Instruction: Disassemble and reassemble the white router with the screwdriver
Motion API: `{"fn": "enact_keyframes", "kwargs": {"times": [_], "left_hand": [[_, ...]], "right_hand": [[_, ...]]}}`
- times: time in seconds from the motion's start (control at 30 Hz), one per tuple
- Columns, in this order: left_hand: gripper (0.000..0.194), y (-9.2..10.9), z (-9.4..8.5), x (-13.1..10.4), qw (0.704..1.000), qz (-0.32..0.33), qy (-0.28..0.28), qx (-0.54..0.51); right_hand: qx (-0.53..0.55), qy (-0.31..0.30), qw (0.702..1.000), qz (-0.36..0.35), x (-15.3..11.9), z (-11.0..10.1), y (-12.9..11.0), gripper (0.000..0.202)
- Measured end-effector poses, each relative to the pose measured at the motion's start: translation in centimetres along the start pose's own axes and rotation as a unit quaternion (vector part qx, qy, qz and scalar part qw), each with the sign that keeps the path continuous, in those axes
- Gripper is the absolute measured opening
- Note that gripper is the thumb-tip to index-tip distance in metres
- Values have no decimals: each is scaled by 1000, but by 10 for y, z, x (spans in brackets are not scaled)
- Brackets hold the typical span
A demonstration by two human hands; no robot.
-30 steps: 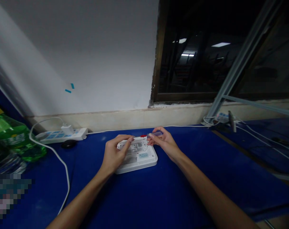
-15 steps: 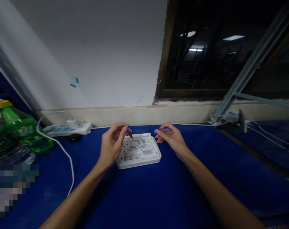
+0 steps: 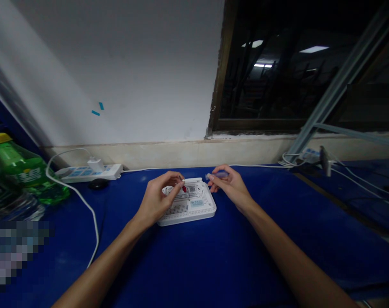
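A white router-like box (image 3: pixel 199 210) lies on the blue tabletop, its vented underside with printed labels facing up. Over its left part is my left hand (image 3: pixel 158 196), thumb and fingers pinched on a small red piece with a thin metal tip (image 3: pixel 184 188), like a screwdriver bit. The tip points down at the labelled middle of the box; whether it touches I cannot tell. Beyond the box's right corner my right hand (image 3: pixel 229 184) is closed around a translucent purplish tube (image 3: pixel 220 174), which looks like a screwdriver handle. That tube is held apart from the box.
A white power strip (image 3: pixel 112 172) with a plugged-in charger (image 3: pixel 95 164) sits by the wall, a black mouse-like object (image 3: pixel 98 184) before it. Its white cable (image 3: pixel 85 203) curves along the left. Green bottles (image 3: pixel 30 171) stand far left. A metal post (image 3: pixel 322 102) rises at right among cables.
My left hand has moved right and slightly down with the red piece, further over the box. My right hand stays nearly where it was, still holding the tube. The view has shifted slightly.
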State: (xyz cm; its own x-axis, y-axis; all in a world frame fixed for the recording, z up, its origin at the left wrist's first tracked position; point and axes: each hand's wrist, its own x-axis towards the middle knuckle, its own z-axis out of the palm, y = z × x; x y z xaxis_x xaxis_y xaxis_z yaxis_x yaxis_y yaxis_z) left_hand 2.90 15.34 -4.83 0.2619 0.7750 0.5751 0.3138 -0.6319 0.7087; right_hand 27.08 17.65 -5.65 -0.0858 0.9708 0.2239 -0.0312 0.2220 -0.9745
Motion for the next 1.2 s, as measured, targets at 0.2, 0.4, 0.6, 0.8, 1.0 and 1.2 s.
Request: {"fn": "enact_keyframes", "kwargs": {"times": [0.2, 0.4, 0.6, 0.8, 1.0, 1.2], "left_hand": [[12, -2, 8, -4, 997, 20, -32, 60], [19, -12, 23, -12, 994, 23, -80, 73], [25, -8, 13, -8, 986, 61, -62, 140], [27, -15, 9, -9, 978, 88, -63, 179], [26, -16, 11, -11, 955, 133, -75, 255], [23, -8, 7, -11, 923, 218, -113, 297]], "right_hand": [[-6, -4, 1000, -3, -1, -1, 2, 41], [1, -8, 1000, -17, -1, -1, 0, 40], [34, -29, 998, -55, -10, 2, -13, 29], [47, 20, 995, -87, -10, -4, -14, 22], [-50, -95, 993, -54, -11, 1, -5, 23], [-134, -182, 974, -34, -17, 4, 0, 24]]}}
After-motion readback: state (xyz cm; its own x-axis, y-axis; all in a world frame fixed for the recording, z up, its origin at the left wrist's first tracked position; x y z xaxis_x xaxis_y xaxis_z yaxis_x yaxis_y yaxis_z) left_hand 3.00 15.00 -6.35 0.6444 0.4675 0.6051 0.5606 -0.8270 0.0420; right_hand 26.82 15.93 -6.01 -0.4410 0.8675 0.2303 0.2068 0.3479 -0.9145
